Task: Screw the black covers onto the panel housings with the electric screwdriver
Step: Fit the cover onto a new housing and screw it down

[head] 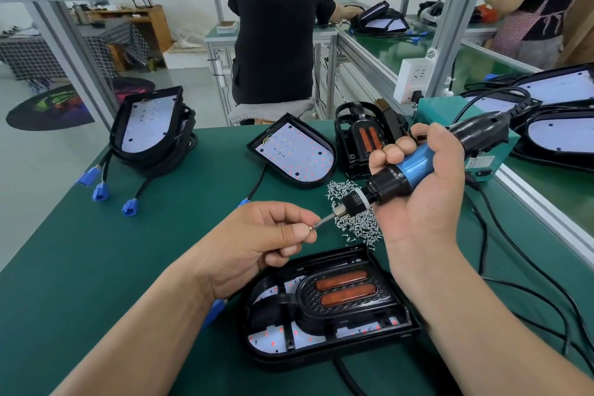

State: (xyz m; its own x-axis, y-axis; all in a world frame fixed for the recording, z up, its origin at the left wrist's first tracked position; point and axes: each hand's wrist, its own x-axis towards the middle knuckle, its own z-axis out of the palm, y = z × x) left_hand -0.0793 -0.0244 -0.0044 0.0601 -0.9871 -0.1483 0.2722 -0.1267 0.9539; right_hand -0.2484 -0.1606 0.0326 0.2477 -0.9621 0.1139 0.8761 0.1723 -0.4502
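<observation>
My right hand point(421, 183) grips the blue and black electric screwdriver point(414, 167), held above the green table with its bit pointing left and down. At the bit's tip, my left hand point(266, 235) pinches a small screw point(311, 228) between thumb and fingers. Below both hands lies a panel housing point(263, 347) with a black cover point(340, 296) bearing two orange strips set in it. A heap of loose screws point(356, 219) lies just beyond it.
An open housing with a white LED board point(295, 151) lies at centre back, stacked housings with blue connectors point(151, 128) at back left, spare black covers point(363, 138) behind the screws. A teal power box point(482, 161), cables and more housings point(559, 135) lie right. A person stands beyond the table.
</observation>
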